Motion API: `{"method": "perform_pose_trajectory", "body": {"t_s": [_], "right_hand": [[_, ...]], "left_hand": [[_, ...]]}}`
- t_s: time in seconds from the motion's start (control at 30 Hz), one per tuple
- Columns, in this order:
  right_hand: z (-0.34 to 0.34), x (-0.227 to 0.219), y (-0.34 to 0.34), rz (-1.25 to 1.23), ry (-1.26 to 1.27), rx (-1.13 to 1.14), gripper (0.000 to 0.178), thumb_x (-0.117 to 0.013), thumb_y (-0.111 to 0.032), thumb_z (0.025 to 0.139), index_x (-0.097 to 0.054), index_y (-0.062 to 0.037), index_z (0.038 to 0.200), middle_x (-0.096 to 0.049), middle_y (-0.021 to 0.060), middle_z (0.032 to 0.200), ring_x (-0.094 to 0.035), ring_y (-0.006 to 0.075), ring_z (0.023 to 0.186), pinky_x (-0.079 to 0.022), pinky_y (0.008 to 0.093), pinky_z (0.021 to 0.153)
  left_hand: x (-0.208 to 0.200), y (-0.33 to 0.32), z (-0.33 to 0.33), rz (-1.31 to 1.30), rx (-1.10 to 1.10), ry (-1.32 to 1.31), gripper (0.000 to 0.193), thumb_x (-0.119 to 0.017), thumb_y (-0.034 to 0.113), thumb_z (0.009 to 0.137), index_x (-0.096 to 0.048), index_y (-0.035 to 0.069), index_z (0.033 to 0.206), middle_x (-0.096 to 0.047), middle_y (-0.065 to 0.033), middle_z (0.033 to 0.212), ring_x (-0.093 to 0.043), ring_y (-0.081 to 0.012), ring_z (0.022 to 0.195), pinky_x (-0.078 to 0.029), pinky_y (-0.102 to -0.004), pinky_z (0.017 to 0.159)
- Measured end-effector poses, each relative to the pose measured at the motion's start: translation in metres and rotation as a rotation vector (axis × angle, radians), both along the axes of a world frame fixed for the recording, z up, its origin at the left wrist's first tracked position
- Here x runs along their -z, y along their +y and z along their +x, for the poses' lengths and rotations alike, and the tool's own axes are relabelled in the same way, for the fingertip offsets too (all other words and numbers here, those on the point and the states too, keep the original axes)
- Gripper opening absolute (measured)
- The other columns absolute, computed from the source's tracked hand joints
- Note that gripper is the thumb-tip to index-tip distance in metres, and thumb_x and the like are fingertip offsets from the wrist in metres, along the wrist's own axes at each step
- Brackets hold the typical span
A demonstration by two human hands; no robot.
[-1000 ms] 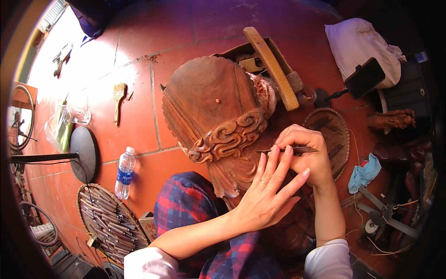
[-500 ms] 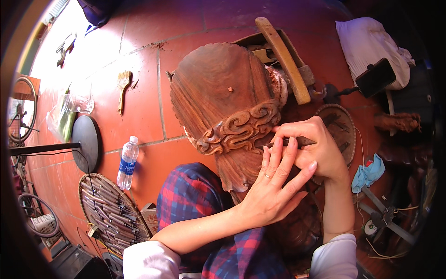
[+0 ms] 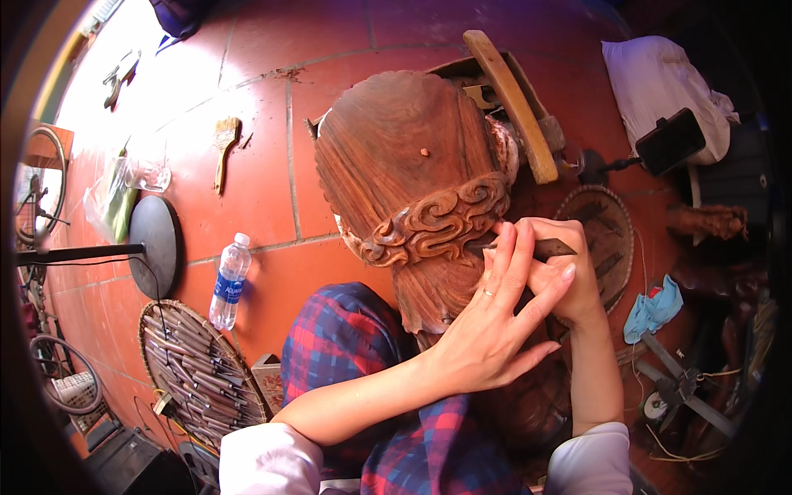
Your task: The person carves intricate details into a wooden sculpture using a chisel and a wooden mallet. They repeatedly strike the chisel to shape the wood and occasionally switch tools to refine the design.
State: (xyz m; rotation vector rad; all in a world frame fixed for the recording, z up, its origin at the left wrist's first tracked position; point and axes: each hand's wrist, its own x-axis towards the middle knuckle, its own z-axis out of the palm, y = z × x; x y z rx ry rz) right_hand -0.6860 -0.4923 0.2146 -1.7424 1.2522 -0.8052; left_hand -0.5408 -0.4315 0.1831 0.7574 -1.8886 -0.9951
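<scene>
A carved brown wooden piece (image 3: 400, 136) lies in front of me, smooth at the top, with a raised band of scrolls (image 3: 445, 219) across its lower part. My right hand (image 3: 561, 260) is closed around a slim dark tool (image 3: 554, 249), which looks like a carving blade; its end sticks out between thumb and fingers. Across it lies my left hand (image 3: 487, 322), a ring on one finger, its fingers stretched out and touching the right hand near the tool. Where the tool meets the wood, at the right end of the scrolls, my fingers hide the contact.
A round basket of chisels (image 3: 198, 375) stands at left, near a water bottle (image 3: 230, 285) and a brush (image 3: 223, 157). Another basket (image 3: 615, 289) sits right of my hands. A wooden-handled mallet (image 3: 516, 107) lies behind the carving; a phone on a holder (image 3: 670, 142) is at right.
The view has shifted slightly, so the carving appears farther right and higher. My left fingers have slid up along the right hand, and more of the dark tool's end shows.
</scene>
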Motion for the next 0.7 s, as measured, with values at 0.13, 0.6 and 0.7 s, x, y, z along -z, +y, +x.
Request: {"method": "perform_pose_trajectory", "body": {"t_s": [0.13, 0.6, 0.7], "right_hand": [[0.002, -0.005, -0.008, 0.125, -0.022, -0.051, 0.017, -0.065, -0.002, 0.074, -0.065, 0.0079, 0.087, -0.067, 0.0174, 0.073, -0.064, 0.0182, 0.062, -0.049, 0.0296, 0.059], [0.017, 0.009, 0.022, -0.104, 0.033, 0.206, 0.012, -0.066, -0.001, 0.079, -0.063, 0.0051, 0.089, -0.065, 0.0158, 0.076, -0.066, 0.0223, 0.065, -0.049, 0.0320, 0.059], [0.017, 0.014, 0.024, -0.085, 0.016, 0.247, 0.011, -0.066, -0.001, 0.079, -0.063, 0.0046, 0.088, -0.065, 0.0162, 0.076, -0.066, 0.0253, 0.066, -0.049, 0.0330, 0.059]], "left_hand": [[0.005, 0.003, -0.002, -0.022, -0.060, 0.034, 0.088, -0.079, 0.027, 0.076, -0.032, 0.010, 0.148, 0.001, -0.0427, 0.150, -0.002, -0.0609, 0.139, -0.016, -0.0594, 0.113], [-0.006, -0.004, 0.006, 0.025, 0.016, 0.009, 0.089, -0.079, 0.030, 0.076, -0.033, 0.007, 0.148, -0.002, -0.0407, 0.151, -0.004, -0.0572, 0.141, -0.015, -0.0564, 0.114], [-0.005, -0.009, 0.007, 0.018, 0.012, 0.024, 0.088, -0.077, 0.026, 0.076, -0.032, 0.008, 0.149, 0.000, -0.0386, 0.152, -0.004, -0.0561, 0.141, -0.016, -0.0537, 0.115]]}}
